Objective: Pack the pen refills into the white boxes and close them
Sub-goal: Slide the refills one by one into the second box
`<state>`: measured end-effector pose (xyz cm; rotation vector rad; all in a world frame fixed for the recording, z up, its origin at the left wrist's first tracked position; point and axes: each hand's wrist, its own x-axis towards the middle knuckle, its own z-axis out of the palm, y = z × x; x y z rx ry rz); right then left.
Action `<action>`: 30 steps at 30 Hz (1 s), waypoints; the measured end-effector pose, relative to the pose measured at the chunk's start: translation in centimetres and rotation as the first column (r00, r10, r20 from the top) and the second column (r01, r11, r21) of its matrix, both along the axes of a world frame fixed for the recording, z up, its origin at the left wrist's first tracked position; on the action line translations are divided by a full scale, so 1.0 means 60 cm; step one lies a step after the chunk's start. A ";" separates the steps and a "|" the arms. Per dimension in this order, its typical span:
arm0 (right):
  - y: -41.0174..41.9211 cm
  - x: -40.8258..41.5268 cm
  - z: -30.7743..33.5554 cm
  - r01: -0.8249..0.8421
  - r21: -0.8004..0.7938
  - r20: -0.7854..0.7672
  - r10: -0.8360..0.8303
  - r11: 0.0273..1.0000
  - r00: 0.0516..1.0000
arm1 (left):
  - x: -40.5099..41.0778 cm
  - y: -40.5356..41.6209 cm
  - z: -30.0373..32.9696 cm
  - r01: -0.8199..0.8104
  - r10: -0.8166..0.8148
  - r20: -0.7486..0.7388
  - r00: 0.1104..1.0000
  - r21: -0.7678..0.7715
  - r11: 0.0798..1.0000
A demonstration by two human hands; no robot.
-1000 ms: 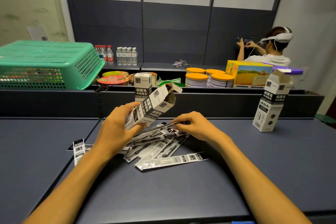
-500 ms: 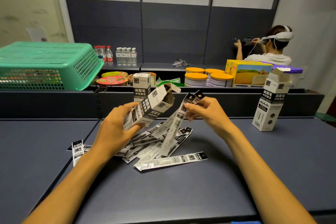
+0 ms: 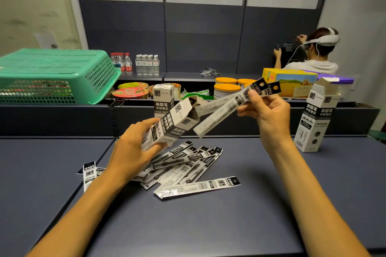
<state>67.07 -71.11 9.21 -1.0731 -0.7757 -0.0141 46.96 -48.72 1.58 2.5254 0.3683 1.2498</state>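
While left hand grips tilted white-and-black cardboard box, right hand pinching two flat sleeved pen refills: align tips together, slide into open mouth.

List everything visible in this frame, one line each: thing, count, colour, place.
held box: 1, white-black, open, tilted, gripped by left hand
held refill packets: 2, white-black, pinched by right hand, pointing at box mouth
loose refill packets: a pile, white-black, table centre
standing boxes: 2, white-black, right one open, other behind held box
basket: 1, green, left ledge
water bottles: several, back shelf
another person: 1, back right
left hand: on box
right hand: raised
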 end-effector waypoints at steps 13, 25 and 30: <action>0.024 -0.019 -0.006 0.273 0.022 -0.040 -0.272 0.962 0.961 | 0.001 0.002 -0.002 0.026 -0.026 -0.016 1.000 0.011 1.000; 0.024 -0.037 -0.003 0.408 0.091 0.039 -0.413 0.908 0.910 | 0.002 0.007 -0.007 0.035 -0.035 -0.021 0.999 0.014 0.999; 0.025 -0.041 -0.007 0.423 0.091 0.082 -0.430 0.902 0.899 | 0.002 0.007 -0.008 0.039 -0.038 -0.020 0.999 0.027 0.999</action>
